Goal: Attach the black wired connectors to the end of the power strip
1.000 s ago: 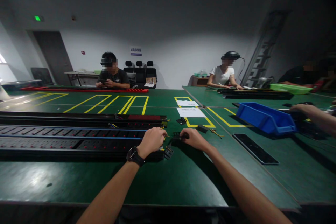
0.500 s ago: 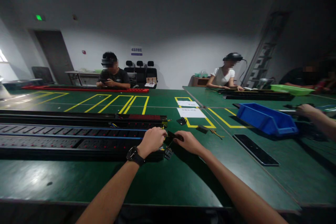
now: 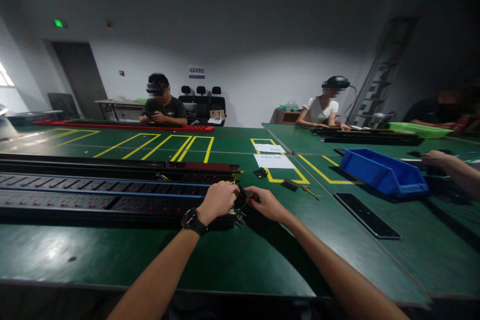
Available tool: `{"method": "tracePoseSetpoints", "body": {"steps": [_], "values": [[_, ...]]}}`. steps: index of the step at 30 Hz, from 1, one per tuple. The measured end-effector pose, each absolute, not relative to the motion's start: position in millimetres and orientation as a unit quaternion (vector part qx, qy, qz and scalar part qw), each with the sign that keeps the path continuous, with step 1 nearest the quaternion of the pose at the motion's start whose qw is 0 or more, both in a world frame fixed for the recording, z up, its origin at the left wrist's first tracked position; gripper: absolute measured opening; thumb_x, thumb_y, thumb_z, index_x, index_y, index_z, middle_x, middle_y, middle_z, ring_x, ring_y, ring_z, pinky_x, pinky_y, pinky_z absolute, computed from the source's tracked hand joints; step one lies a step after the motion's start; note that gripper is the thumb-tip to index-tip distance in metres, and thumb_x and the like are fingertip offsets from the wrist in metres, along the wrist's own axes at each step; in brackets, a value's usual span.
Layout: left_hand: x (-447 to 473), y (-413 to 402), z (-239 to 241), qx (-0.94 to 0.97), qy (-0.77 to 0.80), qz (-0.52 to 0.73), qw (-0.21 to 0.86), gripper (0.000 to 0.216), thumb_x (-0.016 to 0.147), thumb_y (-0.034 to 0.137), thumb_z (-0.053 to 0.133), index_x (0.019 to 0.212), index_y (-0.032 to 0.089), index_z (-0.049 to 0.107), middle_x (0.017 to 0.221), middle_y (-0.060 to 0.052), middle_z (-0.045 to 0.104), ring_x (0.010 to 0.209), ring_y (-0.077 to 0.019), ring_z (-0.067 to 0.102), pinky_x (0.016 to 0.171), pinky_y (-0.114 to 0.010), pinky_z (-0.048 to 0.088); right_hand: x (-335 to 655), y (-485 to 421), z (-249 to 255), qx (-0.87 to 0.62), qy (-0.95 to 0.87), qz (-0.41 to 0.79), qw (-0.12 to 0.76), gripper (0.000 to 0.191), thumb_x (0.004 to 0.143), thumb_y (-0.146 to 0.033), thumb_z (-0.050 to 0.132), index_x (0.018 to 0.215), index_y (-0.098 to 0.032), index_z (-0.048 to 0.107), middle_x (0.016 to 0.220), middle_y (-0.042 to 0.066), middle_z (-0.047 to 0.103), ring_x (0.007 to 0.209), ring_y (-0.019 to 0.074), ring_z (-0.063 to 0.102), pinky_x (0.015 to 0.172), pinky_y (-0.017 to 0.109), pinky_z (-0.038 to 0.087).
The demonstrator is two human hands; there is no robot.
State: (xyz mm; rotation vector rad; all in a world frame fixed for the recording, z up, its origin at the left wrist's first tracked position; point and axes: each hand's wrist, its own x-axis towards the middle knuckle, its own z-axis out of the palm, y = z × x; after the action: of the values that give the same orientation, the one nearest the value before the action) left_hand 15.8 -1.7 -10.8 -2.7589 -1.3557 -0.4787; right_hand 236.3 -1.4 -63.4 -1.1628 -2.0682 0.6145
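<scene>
Long black power strips with rows of sockets and red dots lie side by side on the left. At their right end, my left hand, with a black watch on the wrist, has its fingers closed; what they grip is hidden. My right hand faces it, thumb and forefinger pinched on a small thin black plate held against the strip end. Just below the fingers, a small black block-shaped part sits by the strip end. Bits of yellow wire show between the hands.
On the green table lie a black connector, a flat black piece, yellow wires, paper sheets and a phone. A blue bin stands right, near another person's hand. Two people sit across.
The black plate has turned more edge-on and moved slightly left, closer to the strip end. My right hand's fingers have shifted with it. My left hand stays in place.
</scene>
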Motion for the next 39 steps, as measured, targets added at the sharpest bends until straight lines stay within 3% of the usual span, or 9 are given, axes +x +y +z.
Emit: {"method": "tracePoseSetpoints", "body": {"steps": [10,19,29,39], "values": [[15.5,-1.9,-11.2,-0.887,-0.436,-0.151,0.021,0.033,0.094,0.015,0.046,0.108,0.022,0.076,0.103,-0.009,0.075,0.099,-0.023,0.067,0.088,-0.033,0.052,241.0,-0.8,-62.4,-0.441,-0.786,0.277,0.332,0.047,0.084,-0.02,0.059,0.13,-0.015,0.066,0.093,0.006,0.077,0.081,0.0195,0.069,0.076,0.03,0.051],[16.7,-2.5,-9.7,-0.884,-0.444,-0.145,0.022,0.033,0.094,0.016,0.048,0.11,0.022,0.076,0.103,-0.01,0.076,0.1,-0.0234,0.068,0.089,-0.033,0.052,242.4,-1.5,-59.6,-0.437,-0.78,0.308,0.326,0.048,0.08,-0.014,0.054,0.126,-0.015,0.07,0.08,0.003,0.074,0.072,0.0167,0.065,0.071,0.028,0.049],[16.4,-3.1,-9.9,-0.875,-0.458,-0.155,0.016,0.031,0.094,0.015,0.047,0.113,0.019,0.071,0.106,-0.011,0.075,0.102,-0.0236,0.069,0.09,-0.033,0.052,240.2,2.6,-67.3,-0.417,-0.747,0.375,0.358,0.055,0.077,-0.019,0.057,0.132,-0.015,0.065,0.094,0.005,0.075,0.079,0.0168,0.066,0.074,0.028,0.05],[16.3,-2.5,-7.4,-0.866,-0.471,-0.168,-0.023,0.027,0.093,0.015,0.048,0.107,0.022,0.07,0.098,-0.007,0.076,0.093,-0.0221,0.071,0.083,-0.03,0.051,233.2,3.8,-66.3,-0.392,-0.678,0.497,0.373,0.059,0.076,-0.017,0.054,0.135,-0.018,0.06,0.1,0.006,0.076,0.07,0.0144,0.064,0.072,0.03,0.05]]}}
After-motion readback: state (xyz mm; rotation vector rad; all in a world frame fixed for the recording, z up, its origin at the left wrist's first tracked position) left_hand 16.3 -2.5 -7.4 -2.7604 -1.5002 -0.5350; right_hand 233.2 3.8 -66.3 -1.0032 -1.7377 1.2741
